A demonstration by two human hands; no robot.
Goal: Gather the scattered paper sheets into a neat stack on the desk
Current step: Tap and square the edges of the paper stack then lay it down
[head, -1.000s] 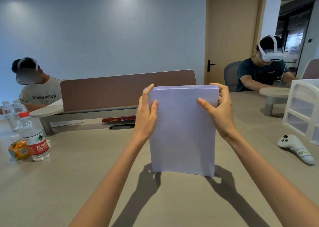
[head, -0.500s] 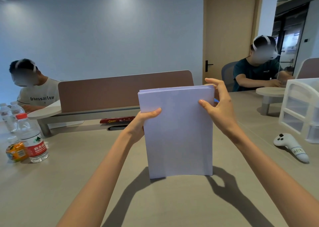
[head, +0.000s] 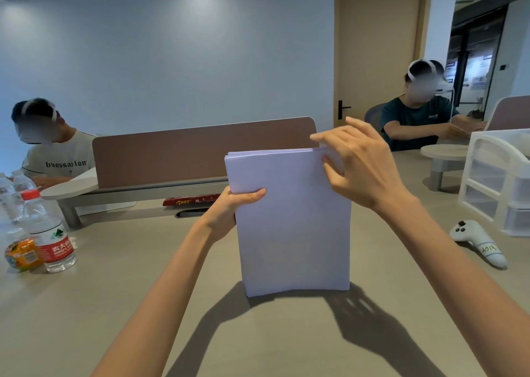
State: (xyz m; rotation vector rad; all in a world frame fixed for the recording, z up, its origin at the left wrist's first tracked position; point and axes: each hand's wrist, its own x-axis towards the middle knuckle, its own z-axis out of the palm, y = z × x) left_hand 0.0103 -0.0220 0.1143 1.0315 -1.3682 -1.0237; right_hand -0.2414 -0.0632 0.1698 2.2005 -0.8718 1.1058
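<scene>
A stack of white paper sheets (head: 292, 227) stands upright on its lower edge on the beige desk (head: 114, 305), straight in front of me. My left hand (head: 229, 210) grips the stack's left edge about a third of the way down, thumb across the front sheet. My right hand (head: 361, 161) is at the top right corner. Its fingers are stretched out and spread over the top edge, and its thumb touches the front sheet. The sheets' top edges look slightly uneven at the left corner.
Water bottles (head: 48, 227) and a small orange bottle (head: 21, 254) stand at the left. A white controller (head: 479, 243) and a white drawer unit (head: 499, 181) sit at the right. A brown divider (head: 200, 152) and a red box (head: 190, 201) lie behind the stack. Two people with headsets sit beyond.
My left hand slid down the left edge from the top corner. My right hand let go of the right edge, and its fingers now spread over the top. The stack stayed upright.
</scene>
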